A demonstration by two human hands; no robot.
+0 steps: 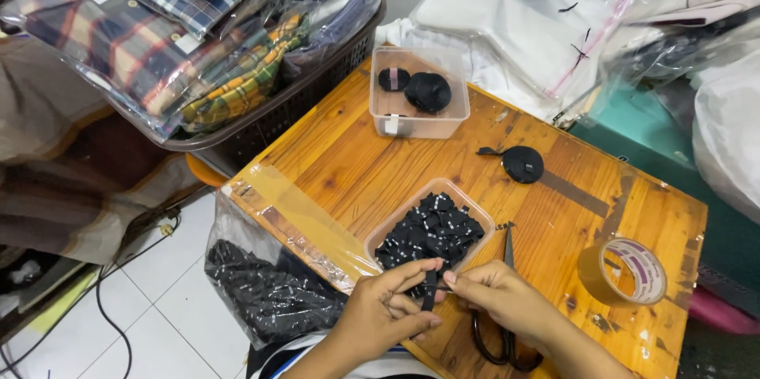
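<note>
Over the glossy wooden bench (pixel 372 165), I see both hands, left (pixel 380 312) and right (pixel 495 296), pinching one narrow black strip (pixel 430 290); scissors (pixel 507 323) lie partly hidden beneath.

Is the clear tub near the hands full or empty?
Nearly full. The clear tub holds small black pieces heaped up to its rim, just beyond the left hand and right hand.

Both arms come up from the bottom and meet in the middle. The left hand (pixel 388 312) has curled fingers, with thumb and pointer finger stretched out. The right hand (pixel 495 296) pinches its fingertips tight, touching the left.
</note>
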